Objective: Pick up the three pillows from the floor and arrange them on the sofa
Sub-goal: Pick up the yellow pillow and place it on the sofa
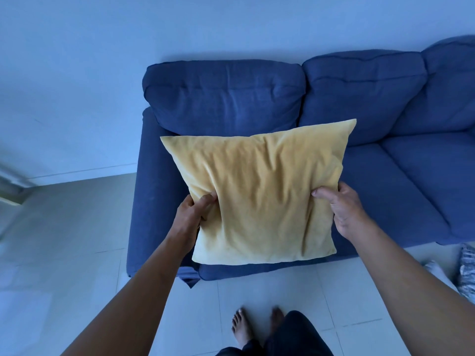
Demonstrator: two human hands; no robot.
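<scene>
Pillow Held Over Sofa Seat

Sofa (257, 98), blue and three-cushioned, is standing against the wall on a tiled floor (64, 227). Yellow pillow (259, 196) is hanging above the leftmost seat, clear of the backrest, tilted with its right corner higher. Left hand (198, 209) is pinching the pillow's left edge; right hand (339, 209) is clasping its right edge. A patterned item (466, 273), possibly another pillow, is lying on the floor at the far right edge, mostly cropped.

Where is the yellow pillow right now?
In the head view, the yellow pillow is mid-frame, held up by the left hand and right hand over the left end of the blue sofa, in front of its back cushion.
</scene>
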